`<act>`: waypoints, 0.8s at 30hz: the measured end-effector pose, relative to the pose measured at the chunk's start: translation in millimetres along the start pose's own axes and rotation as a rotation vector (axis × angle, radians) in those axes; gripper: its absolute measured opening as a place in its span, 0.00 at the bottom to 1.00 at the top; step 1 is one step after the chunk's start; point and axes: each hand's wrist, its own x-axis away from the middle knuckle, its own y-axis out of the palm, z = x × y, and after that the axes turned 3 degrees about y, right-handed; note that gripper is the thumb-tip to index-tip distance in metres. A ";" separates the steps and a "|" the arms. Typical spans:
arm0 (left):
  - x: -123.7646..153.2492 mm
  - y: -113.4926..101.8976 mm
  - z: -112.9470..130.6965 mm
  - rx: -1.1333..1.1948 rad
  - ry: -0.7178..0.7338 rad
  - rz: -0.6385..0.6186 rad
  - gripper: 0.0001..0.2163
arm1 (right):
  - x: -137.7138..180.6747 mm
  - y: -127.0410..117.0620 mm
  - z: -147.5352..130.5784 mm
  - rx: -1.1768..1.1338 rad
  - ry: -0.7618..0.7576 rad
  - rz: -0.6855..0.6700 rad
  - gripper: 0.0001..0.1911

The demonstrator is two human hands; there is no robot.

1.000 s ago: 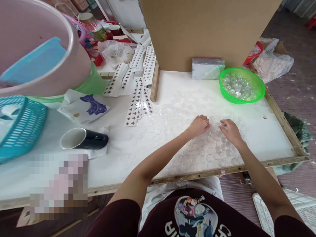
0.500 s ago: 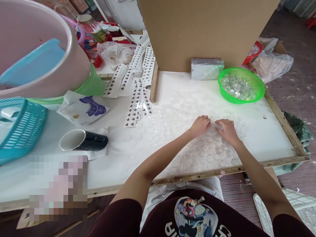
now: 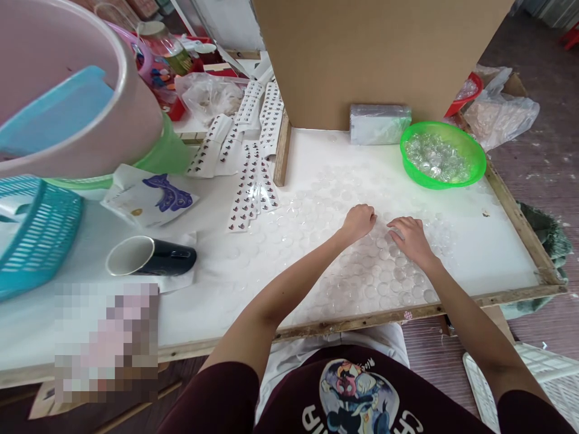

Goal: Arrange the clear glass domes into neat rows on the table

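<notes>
Many clear round discs lie side by side across the white tabletop in front of me. Over their middle, my left hand is closed, fingers curled down toward the discs. Whatever its fingertips may hold is hidden. Just to its right, my right hand is low over the discs, its thumb and bent fingers a little apart, and I see nothing between them. A bright green bowl filled with shiny clear pieces stands beyond my right hand.
A cardboard sheet stands upright at the back, a wrapped block before it. Sticker strips, a dark mug on its side, a teal basket and a pink tub are leftward. Wooden strips edge the table.
My left hand has shifted slightly left and away from me, its fingers more curled. My right hand has moved a little left. The gap between the hands is somewhat wider.
</notes>
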 end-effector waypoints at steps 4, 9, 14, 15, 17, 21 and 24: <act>1.8 1.6 0.2 -0.030 0.065 0.006 0.09 | -3.6 3.3 -9.2 0.012 -0.019 -0.063 0.11; 8.5 2.5 -4.2 -0.056 0.158 -0.003 0.09 | -6.3 7.2 -10.9 0.028 0.001 -0.058 0.11; 9.5 2.5 -3.5 -0.083 0.265 0.019 0.12 | -6.6 9.4 -10.0 -0.104 0.080 -0.032 0.13; 8.2 3.3 -2.4 -0.093 0.299 0.022 0.13 | -6.3 9.7 -9.4 -0.150 0.110 -0.024 0.15; 3.5 6.1 -0.1 -0.108 0.356 0.026 0.15 | -5.5 9.8 -7.1 -0.207 0.151 -0.004 0.16; -11.1 12.9 5.2 -0.074 0.391 -0.002 0.18 | -4.9 6.0 4.1 -0.170 0.175 0.091 0.12; -22.4 15.8 9.1 -0.032 0.373 -0.035 0.15 | -6.1 0.5 18.0 -0.139 0.210 0.158 0.12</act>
